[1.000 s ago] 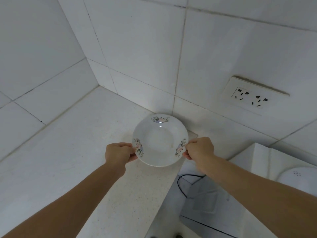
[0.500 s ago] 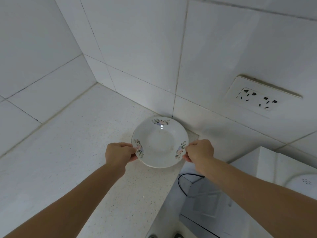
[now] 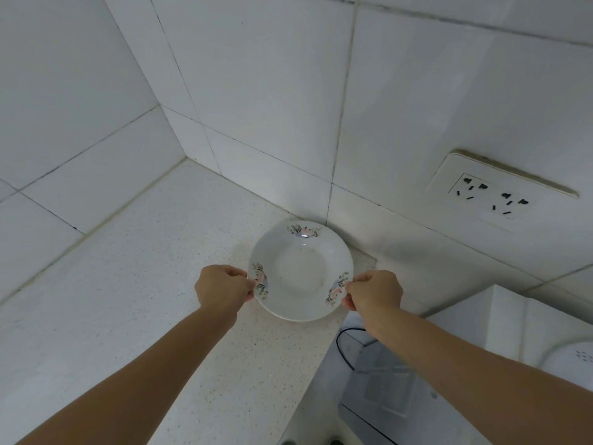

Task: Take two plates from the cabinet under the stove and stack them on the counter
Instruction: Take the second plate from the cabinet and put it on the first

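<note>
One view only, from your head: it looks forward and steeply down at a counter (image 3: 134, 284) corner where two tiled walls (image 3: 256, 91) meet. Wide-angle, tile lines bend near the edges. Close range, both your forearms reach in from the bottom edge. A wall socket (image 3: 491, 195) sits far right.
</note>
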The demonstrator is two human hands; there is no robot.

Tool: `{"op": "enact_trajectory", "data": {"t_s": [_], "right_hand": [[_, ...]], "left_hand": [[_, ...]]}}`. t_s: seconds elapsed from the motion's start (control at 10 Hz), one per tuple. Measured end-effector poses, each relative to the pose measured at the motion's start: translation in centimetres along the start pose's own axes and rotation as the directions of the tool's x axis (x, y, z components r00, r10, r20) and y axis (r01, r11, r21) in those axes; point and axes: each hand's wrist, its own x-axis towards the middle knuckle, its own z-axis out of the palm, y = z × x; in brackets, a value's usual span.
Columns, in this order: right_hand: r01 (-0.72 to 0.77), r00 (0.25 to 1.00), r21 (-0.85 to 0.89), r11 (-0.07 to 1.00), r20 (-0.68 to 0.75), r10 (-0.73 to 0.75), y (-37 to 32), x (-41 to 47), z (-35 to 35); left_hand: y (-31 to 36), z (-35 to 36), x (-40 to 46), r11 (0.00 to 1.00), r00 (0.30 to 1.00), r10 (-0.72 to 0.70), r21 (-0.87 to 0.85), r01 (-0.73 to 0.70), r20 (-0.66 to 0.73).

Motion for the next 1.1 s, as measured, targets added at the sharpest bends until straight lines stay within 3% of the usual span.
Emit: {"op": "enact_trajectory", "data": {"t_s": [0.8,0.9,1.1], "right_hand": [[0.074,0.996,-0.079,0.994,0.059,-0.069,-1.2,1.4,-0.3],[0.066,0.996,-0.082,0.994,0.069,-0.060,-1.3,1.4,-0.6],[0.229,0.970,-0.215,0.949,0.127,-0.205,-2.2,0.8,-1.6]], "left_hand": [[-1.4,0.0,-0.9,0.990,0.992,-0.121,-0.080,0.119,-0.022],[-1.5,-0.1,-1.0,0.992,0.994,-0.105,-0.064,0.105,-0.005],[-0.3,-1.1,-1.7,0.980,0.989,0.144,0.134,-0.148,0.040]]}}
